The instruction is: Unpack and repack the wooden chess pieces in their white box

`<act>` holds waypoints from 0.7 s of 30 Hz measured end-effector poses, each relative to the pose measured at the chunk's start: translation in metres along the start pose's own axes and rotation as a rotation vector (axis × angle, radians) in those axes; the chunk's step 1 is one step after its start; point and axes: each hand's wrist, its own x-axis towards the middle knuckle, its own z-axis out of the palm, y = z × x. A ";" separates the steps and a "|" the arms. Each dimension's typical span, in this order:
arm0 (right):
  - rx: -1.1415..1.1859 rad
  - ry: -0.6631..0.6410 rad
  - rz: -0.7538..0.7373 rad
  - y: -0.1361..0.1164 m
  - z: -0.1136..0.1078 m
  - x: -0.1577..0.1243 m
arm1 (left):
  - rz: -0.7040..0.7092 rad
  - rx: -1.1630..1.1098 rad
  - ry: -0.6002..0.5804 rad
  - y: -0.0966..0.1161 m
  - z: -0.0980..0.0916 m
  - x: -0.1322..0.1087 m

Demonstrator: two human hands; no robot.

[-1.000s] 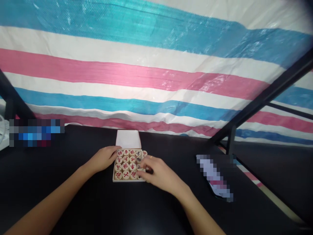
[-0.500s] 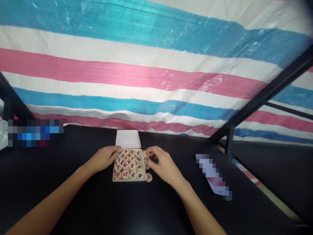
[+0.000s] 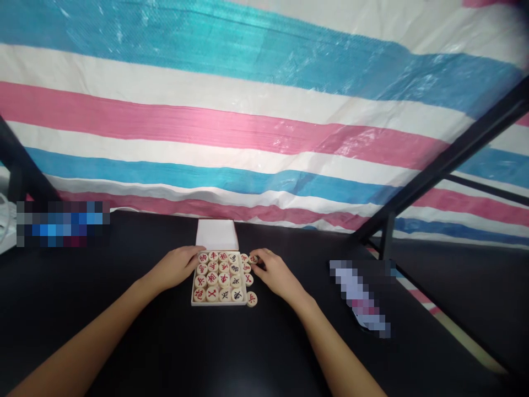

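Observation:
A shallow white box [image 3: 192, 278] lies on the black table, packed with rows of round Chinese chess pieces [image 3: 212, 280], red-marked on the left and black-marked on the right. Its white lid [image 3: 217, 234] stands open behind it. My left hand [image 3: 179, 267] holds the box by its upper left corner, fingers closed along the side. To the right of the box my right hand [image 3: 275, 271] pinches a red-marked chess piece [image 3: 253, 259] between thumb and fingertips. Beside the box's right wall are several more red-marked pieces [image 3: 248, 279], and a lone piece [image 3: 252, 299] sits near its lower right corner.
On the right of the table [image 3: 165, 342] lies a dark flat object with a blurred-out surface [image 3: 359, 298]. Another pixelated item [image 3: 64, 223] is at the far left. A black metal frame [image 3: 388, 231] rises on the right, before a striped plastic sheet [image 3: 231, 127].
My right hand has shifted slightly right, away from the box, with a chess piece in its fingertips, uncovering the pieces along the right wall. My left hand stays at the box.

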 end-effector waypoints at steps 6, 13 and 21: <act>0.075 -0.173 0.017 0.006 -0.032 -0.012 | -0.011 0.018 -0.007 0.001 -0.002 -0.001; 0.094 -0.491 0.115 -0.003 -0.042 -0.020 | -0.019 -0.016 -0.004 0.000 -0.001 0.000; 0.069 -0.461 0.049 -0.006 -0.029 -0.015 | -0.015 -0.006 0.001 0.002 -0.001 0.000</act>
